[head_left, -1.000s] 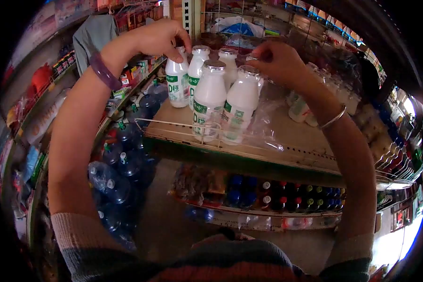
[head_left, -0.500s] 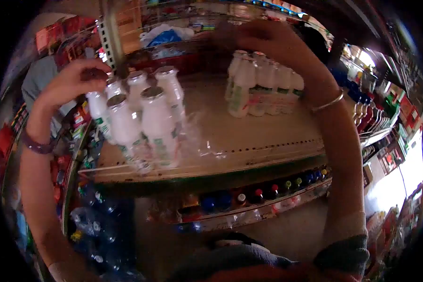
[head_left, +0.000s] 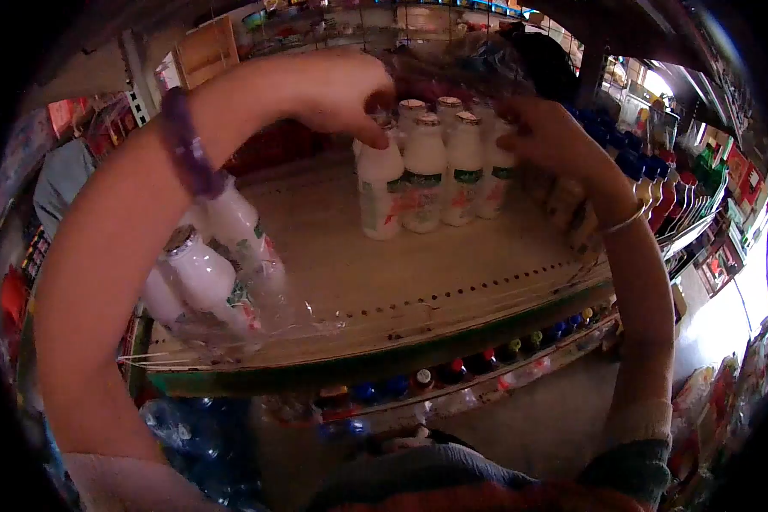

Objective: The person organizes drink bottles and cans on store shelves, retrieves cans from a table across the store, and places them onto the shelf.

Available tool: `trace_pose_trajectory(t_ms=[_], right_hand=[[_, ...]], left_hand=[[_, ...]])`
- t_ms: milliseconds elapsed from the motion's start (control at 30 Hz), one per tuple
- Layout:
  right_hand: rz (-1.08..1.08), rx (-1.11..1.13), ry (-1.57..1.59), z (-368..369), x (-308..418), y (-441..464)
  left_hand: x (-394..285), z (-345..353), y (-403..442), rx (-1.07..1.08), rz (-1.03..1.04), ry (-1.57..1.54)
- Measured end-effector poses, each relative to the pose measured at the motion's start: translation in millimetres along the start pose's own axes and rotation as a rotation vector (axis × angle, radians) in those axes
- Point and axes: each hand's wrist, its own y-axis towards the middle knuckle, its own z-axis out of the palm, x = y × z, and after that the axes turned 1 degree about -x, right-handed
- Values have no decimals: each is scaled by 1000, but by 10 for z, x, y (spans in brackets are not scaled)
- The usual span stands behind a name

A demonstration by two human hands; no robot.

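Several white bottles with silvery caps and green and red print stand upright in a tight group toward the back of the shelf board. At the group's left end, my left hand has its thumb and fingers curled around the top of the end bottle. My right hand bends around the upper part of the bottle at the right end. Nearer the front left, more white bottles stand in loose clear plastic wrap, partly hidden behind my left forearm.
The pale shelf board has a line of holes near its front edge. Below it, a lower shelf holds bottles with coloured caps. Large blue-tinted bottles are at lower left. Hanging goods and more bottles line the right side.
My left hand has left the front-left bottles and reached across to the back group. My right hand has come down onto that group's right end. The view has shifted a little.
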Motion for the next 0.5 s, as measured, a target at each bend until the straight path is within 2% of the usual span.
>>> trace_pose_trajectory(t_ms=[100, 267, 367, 500], right_hand=[[50, 0, 105, 16, -3, -39], [95, -35, 244, 70, -97, -70], [201, -13, 286, -32, 255, -61], [135, -20, 355, -99, 773, 123]], left_hand=[[-44, 157, 253, 109, 43, 1], [-77, 197, 309, 180, -40, -20], [96, 164, 182, 215, -31, -127], [485, 100, -154, 168, -14, -207]])
